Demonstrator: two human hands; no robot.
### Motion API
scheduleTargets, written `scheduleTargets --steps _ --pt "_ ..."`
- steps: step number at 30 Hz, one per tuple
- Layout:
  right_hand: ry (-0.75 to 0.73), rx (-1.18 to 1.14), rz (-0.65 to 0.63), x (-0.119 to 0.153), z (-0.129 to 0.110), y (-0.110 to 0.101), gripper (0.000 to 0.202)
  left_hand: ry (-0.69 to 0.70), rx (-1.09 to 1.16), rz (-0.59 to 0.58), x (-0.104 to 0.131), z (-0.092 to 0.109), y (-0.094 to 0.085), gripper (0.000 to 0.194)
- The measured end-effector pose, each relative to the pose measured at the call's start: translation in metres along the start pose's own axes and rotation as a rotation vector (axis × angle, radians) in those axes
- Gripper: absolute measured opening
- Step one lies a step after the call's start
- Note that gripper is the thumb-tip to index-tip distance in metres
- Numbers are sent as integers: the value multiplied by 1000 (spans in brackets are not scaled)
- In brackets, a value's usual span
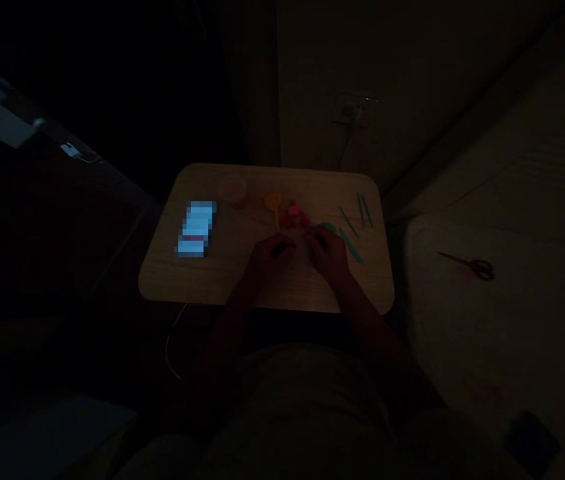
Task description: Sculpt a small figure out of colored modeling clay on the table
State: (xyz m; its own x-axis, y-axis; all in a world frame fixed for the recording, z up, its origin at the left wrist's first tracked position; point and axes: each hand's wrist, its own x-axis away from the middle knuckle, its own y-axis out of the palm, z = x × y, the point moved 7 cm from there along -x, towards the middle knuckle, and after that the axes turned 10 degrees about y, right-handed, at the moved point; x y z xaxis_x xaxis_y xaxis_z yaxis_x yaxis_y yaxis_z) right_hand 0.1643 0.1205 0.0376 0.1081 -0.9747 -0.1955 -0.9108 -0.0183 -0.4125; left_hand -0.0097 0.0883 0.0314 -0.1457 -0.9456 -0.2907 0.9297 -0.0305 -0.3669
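Note:
The scene is very dim. My left hand (268, 259) is closed over the small table (202, 283), its fingertips curled round something dark that I cannot make out. Close by on the right, my right hand (327, 253) has its fingers bent together near a small reddish bit. Just beyond both hands lie several red pieces (293, 213). An orange scoop-like tool (273, 202) points its handle towards my left hand. Next to my right hand are a green piece (329, 227) and a teal tool (351, 247).
On the table are a lit phone (196, 229) at left, a clear round container (233, 191) at the back and thin teal sticks (349, 222) at right. Scissors (473, 267) lie on a pale surface to the right. A wall socket (355, 110) is behind.

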Motion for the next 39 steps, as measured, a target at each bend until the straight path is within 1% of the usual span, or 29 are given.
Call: scheduleTargets --steps 5,11,18,25,28,31,39 --pt "-44 -42 5 1 -2 -1 29 -4 -5 1 0 -2 0 20" --pt "34 -15 -18 1 4 1 25 5 -2 0 0 -1 0 20" --pt "30 14 -34 1 -1 1 25 -5 5 4 0 0 0 21" --pt "-2 47 -33 0 -2 2 33 3 9 9 0 -1 0 19" --pt "-13 36 -32 -1 -2 2 28 8 23 11 0 1 0 19" --pt "-46 22 -3 -1 -3 1 23 8 17 4 0 1 0 20" --pt "-115 21 16 1 -6 -1 25 -12 8 11 0 1 -1 20"
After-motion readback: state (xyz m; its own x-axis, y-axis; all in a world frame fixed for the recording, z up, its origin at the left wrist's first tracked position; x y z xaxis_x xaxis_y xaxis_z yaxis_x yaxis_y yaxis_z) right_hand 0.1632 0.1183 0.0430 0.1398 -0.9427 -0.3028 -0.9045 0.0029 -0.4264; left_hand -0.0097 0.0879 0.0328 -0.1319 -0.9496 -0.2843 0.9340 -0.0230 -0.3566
